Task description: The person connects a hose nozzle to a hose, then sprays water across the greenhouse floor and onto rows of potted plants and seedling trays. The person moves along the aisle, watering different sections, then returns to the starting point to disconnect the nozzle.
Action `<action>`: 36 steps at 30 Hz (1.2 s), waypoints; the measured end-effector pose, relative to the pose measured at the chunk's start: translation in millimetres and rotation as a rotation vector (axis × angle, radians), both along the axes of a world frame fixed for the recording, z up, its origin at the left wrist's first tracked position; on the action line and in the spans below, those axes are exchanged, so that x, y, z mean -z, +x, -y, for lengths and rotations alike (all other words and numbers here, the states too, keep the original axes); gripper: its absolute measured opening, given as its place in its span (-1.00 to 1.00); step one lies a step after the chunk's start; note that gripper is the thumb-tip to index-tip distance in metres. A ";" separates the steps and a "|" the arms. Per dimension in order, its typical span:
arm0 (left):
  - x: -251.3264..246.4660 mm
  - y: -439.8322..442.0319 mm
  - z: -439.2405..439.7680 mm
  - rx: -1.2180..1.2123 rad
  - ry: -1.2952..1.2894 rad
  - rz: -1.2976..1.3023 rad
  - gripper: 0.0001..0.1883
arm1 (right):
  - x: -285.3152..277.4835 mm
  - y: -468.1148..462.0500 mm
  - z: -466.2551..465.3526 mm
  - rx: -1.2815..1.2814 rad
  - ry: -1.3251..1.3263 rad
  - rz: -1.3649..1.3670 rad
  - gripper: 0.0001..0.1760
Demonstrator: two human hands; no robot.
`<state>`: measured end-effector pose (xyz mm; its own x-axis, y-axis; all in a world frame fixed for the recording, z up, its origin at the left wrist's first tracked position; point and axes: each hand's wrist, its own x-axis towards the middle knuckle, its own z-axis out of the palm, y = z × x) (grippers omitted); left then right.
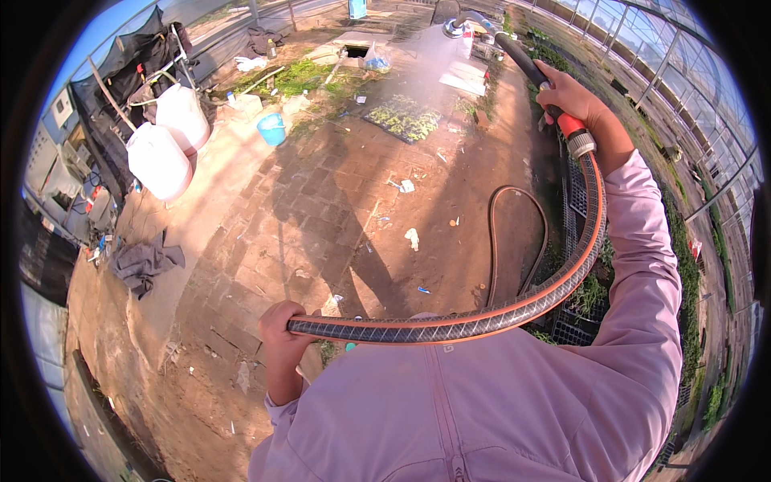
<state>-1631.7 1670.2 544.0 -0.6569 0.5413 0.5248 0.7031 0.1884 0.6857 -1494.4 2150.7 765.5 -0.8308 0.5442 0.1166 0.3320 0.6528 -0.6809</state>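
My right hand [569, 96] grips the dark handle of a watering wand [523, 60], held out ahead at the upper right. From its round shower head [453, 28], a fine water spray [437, 60] falls over a black seedling tray [412, 140] on the ground. The leaves of its green seedlings [405, 115] show through the mist. A grey hose [421, 330] with orange stripes runs from the wand's red connector [570, 125], bends across my chest, and ends up in my left hand [286, 328]. My left fingers are closed around it.
A blue bucket [271, 129] and two large white plastic jugs [161, 162] stand left of the brick-paved ground [265, 223]. A dark cloth [146, 262] lies nearer on that side. The thin loop of hose [493, 241] rests on the soil. Seedling trays [572, 325] line the right.
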 end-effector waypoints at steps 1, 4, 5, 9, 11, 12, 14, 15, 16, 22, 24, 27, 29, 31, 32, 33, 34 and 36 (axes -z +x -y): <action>0.4 -1.0 -0.7 -0.002 0.003 -0.003 -0.66 | 0.9 -1.0 2.1 -0.002 0.007 -0.021 -0.18; -1.5 -1.3 -2.6 -0.008 -0.005 0.002 -0.66 | -2.5 -0.3 15.0 -0.053 -0.023 0.005 -0.15; -2.9 -0.8 -3.2 -0.009 -0.011 0.006 -0.67 | -3.6 1.1 19.4 -0.064 -0.044 0.037 -0.13; -7.1 0.3 -7.2 0.052 -0.008 -0.029 -0.67 | -6.8 8.5 26.2 -0.083 -0.104 0.128 -0.08; -6.5 0.0 -7.6 0.066 0.010 -0.017 -0.67 | -8.4 7.2 20.5 -0.072 -0.110 0.160 -0.08; -6.9 0.2 -7.9 0.062 0.009 -0.013 -0.67 | -9.8 7.5 17.3 -0.052 -0.117 0.152 -0.08; -8.0 0.8 -7.3 0.050 0.005 -0.004 -0.67 | -11.4 5.9 10.0 -0.015 -0.130 0.134 -0.07; -6.8 0.6 -6.1 0.040 0.001 -0.007 -0.67 | -11.5 3.4 6.6 -0.011 -0.108 0.120 -0.07; -4.6 0.1 -4.4 0.029 -0.002 -0.011 -0.67 | -11.6 0.9 3.5 -0.006 -0.086 0.106 -0.07; -5.9 0.1 -2.6 0.003 -0.005 -0.016 -0.67 | -4.6 -1.7 3.3 -0.016 -0.031 0.012 -0.17; -6.3 0.4 -2.5 0.005 -0.010 -0.021 -0.67 | -4.5 0.7 12.3 -0.050 -0.054 0.026 -0.17; -8.9 2.5 -4.1 0.020 -0.010 -0.031 -0.67 | -6.2 4.9 20.3 -0.070 -0.079 0.071 -0.16; -9.7 3.3 -5.2 0.044 0.006 -0.050 -0.68 | -6.6 9.2 19.8 -0.048 -0.083 0.089 -0.17; -5.5 -0.4 -4.9 0.034 0.001 -0.053 -0.67 | -11.2 12.7 17.5 -0.041 -0.104 0.091 -0.12; -3.2 -1.1 -4.1 0.029 -0.003 -0.054 -0.66 | -12.6 14.4 15.9 -0.038 -0.115 0.093 -0.09; -2.8 -0.9 -4.2 0.031 -0.004 -0.044 -0.66 | -12.3 17.1 13.0 -0.016 -0.106 0.068 -0.09; -3.8 -0.8 -3.3 0.027 -0.004 -0.037 -0.65 | -11.9 18.8 9.3 0.000 -0.095 0.039 -0.08; -5.5 -1.2 -2.8 0.022 -0.011 -0.034 -0.66 | -12.5 22.1 5.2 0.028 -0.085 -0.008 -0.08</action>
<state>-1632.9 1673.0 549.5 -0.6266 0.5614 0.5405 0.7300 0.1799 0.6594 -1472.4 2145.5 778.0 -0.8142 0.5756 0.0761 0.3435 0.5832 -0.7361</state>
